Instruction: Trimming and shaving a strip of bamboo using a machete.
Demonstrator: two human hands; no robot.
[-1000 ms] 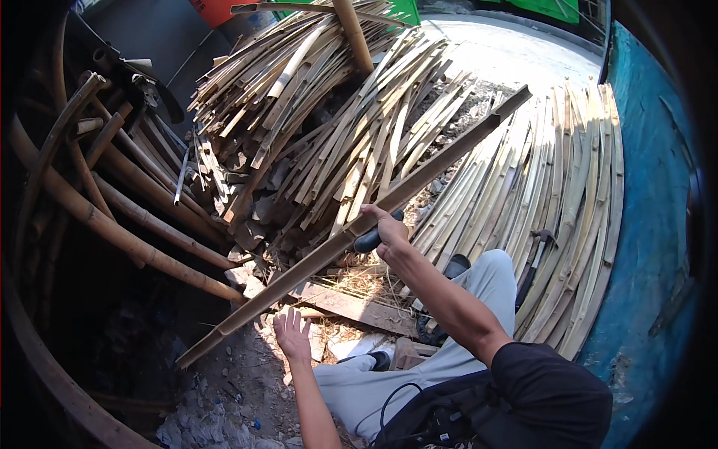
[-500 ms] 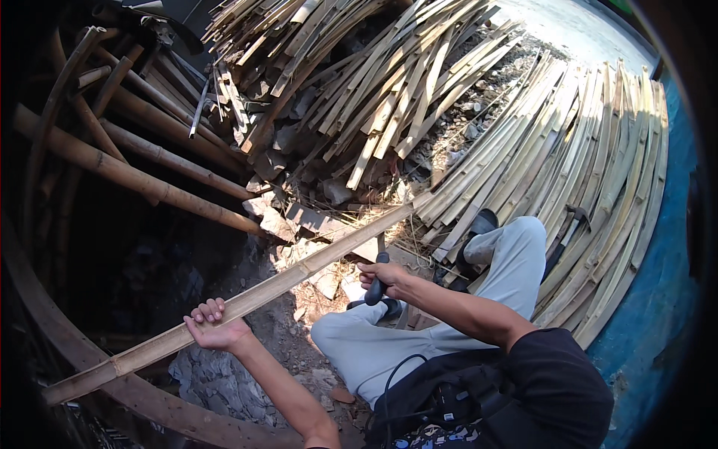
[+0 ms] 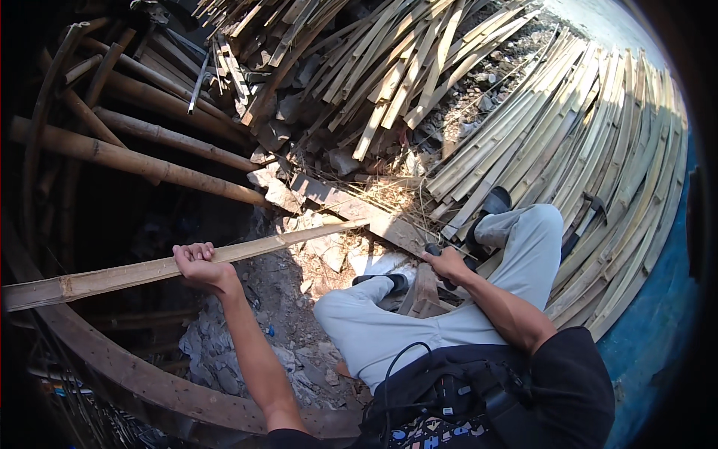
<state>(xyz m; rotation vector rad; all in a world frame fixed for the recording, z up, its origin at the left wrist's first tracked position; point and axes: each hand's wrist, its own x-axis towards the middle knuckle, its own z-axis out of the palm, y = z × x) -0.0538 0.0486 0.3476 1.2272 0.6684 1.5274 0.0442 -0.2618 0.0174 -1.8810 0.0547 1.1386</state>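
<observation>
My left hand (image 3: 203, 268) is closed around a long split bamboo strip (image 3: 116, 278), its palm turned up. The strip runs from the left edge of the view to a narrower free end near the middle, above the rubble. Out by my right knee, my right hand (image 3: 449, 266) is wrapped around the dark handle of a hand tool (image 3: 433, 250). The tool's blade or head cannot be made out. A wooden plank (image 3: 359, 209) lies just beyond, between the strip's end and my right hand.
Split bamboo strips (image 3: 523, 161) lie fanned out on the right, with a hammer (image 3: 594, 208) on them. More strips (image 3: 407, 71) are heaped ahead. Bamboo poles (image 3: 149, 166) jut in from the left over a dark hollow. A curved brown beam (image 3: 149, 378) borders the lower left.
My left hand has drawn the bamboo strip leftward and raised its near part, so its far end has left the right-hand pile. My right hand has moved right with the tool, away from the strip.
</observation>
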